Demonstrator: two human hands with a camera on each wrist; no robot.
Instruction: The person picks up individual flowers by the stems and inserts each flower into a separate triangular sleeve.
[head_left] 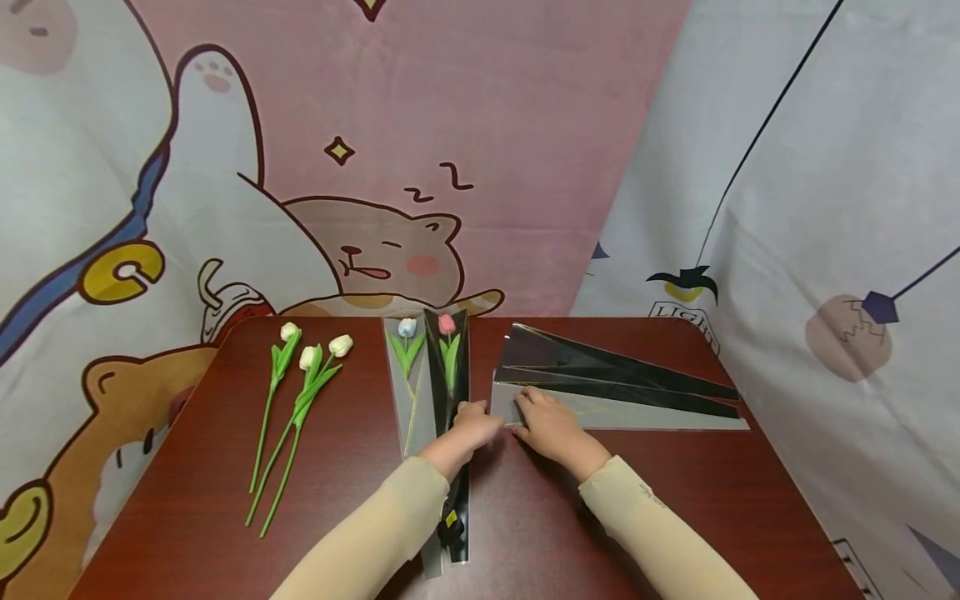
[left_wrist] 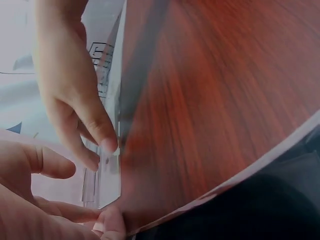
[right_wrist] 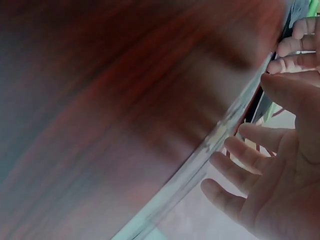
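My left hand [head_left: 475, 425] is at the left end of a grey flower sleeve [head_left: 637, 413], its thumb and fingertips pinching the sleeve's corner. My right hand [head_left: 553, 427] rests on the same sleeve, fingers spread and fairly straight, also seen in the right wrist view. Behind it lie black flower sleeves [head_left: 592, 360]. Under my left forearm, a pink tulip [head_left: 447, 325] lies in a black sleeve [head_left: 462, 375] with a dark bow low down. Beside it a blue tulip [head_left: 407, 327] lies in a grey sleeve [head_left: 426, 400]. My forearm hides parts of both.
Several white tulips [head_left: 307, 358] with green stems lie loose on the left of the brown table [head_left: 337, 450]. A cartoon-printed cloth [head_left: 517, 167] hangs behind the table and along its sides. The table's right edge is close to the sleeves' narrow ends.
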